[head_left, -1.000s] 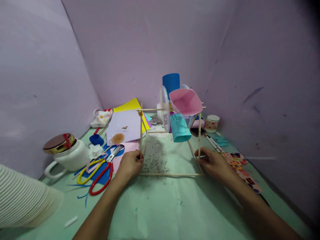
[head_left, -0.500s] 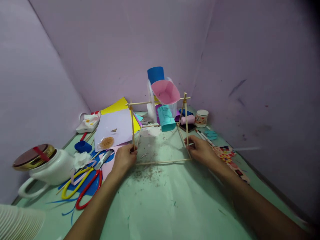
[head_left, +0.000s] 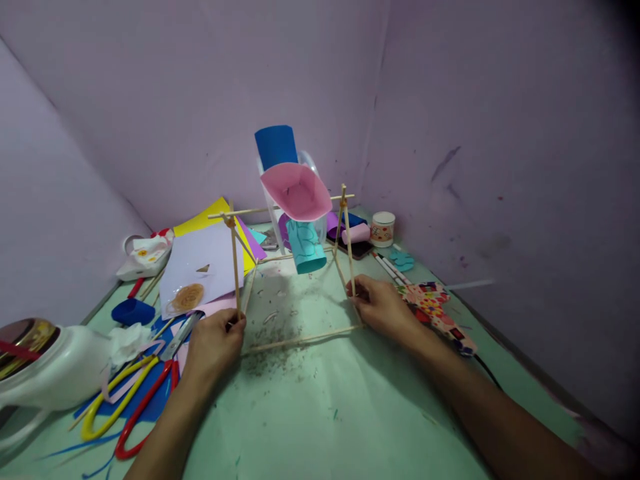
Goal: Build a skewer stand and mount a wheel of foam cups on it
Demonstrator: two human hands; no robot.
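Observation:
A frame of thin wooden sticks (head_left: 305, 341) stands on the green table. On its top crossbar hangs a wheel of clear discs carrying a blue paper cup (head_left: 277, 147), a pink paper cup (head_left: 300, 193) and a teal paper cup (head_left: 307, 248). My left hand (head_left: 216, 343) pinches the foot of the left upright stick. Opposite it, my right hand (head_left: 377, 308) has its fingers closed on the lower part of the right upright.
Scissors with red and yellow handles (head_left: 145, 400), a white teapot (head_left: 75, 367) and paper sheets (head_left: 200, 257) lie at left. A printed jar (head_left: 383, 230), a phone, pens and a floral glue gun (head_left: 433, 310) are at right.
The view has shifted, so the frame and both hands appear further left. The wheel has turned a little, and its pink cup looks larger. Both hands keep hold of the uprights.

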